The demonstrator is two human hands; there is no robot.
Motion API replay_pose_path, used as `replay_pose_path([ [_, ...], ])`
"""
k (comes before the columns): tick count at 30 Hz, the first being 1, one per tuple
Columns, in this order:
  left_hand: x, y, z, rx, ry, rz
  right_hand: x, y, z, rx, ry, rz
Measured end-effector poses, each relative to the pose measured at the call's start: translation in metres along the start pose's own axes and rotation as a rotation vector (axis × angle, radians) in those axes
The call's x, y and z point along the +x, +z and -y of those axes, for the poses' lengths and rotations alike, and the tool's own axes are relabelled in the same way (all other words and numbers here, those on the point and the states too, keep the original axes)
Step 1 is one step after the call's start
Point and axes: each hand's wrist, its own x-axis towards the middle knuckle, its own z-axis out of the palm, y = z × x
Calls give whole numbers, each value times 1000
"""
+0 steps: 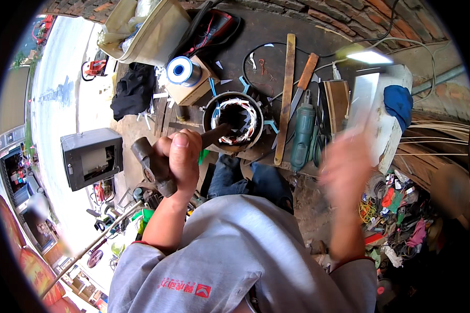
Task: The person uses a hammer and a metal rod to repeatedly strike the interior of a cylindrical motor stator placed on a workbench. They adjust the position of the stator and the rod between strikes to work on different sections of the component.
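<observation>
clasping hammer [152, 166], left hand [183, 156] thumb-up; right hand [347, 163] blurred, can't tell if clenched

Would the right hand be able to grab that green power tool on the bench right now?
Probably yes: the green power tool lies just left of the right hand, and nothing seems to cover its body. The hand is blurred, though, so I can't tell whether it holds something.

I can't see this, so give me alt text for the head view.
A person's left hand grips a hammer, its handle pointing over a round metal housing lined with white-bound windings. The right hand is blurred. A wooden strip and green power tool lie nearby on a cluttered bench.
</observation>
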Motion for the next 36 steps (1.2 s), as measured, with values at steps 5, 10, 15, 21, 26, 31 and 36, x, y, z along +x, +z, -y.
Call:
replay_pose_path([
  [5,7,11,-4,-41,42,-88,-36,7,-43,160,-110,682],
  [10,5,25,-3,-63,36,-108,-7,-19,-18,179,-235,410],
  [15,-10,15,-2,-41,12,-151,9,-44,8,35,-168,355],
  [21,-16,21,-6,16,-21,-222,-15,1,-40,100,-289,488],
  [26,-13,15,-5,-8,1,-239,-36,10,-60,195,-45,792],
  [31,-18,16,-9,-36,22,-339,22,-17,24,54,-119,544],
  [36,-28,19,-10,-7,9,-396,63,-8,51,-72,-264,537],
])
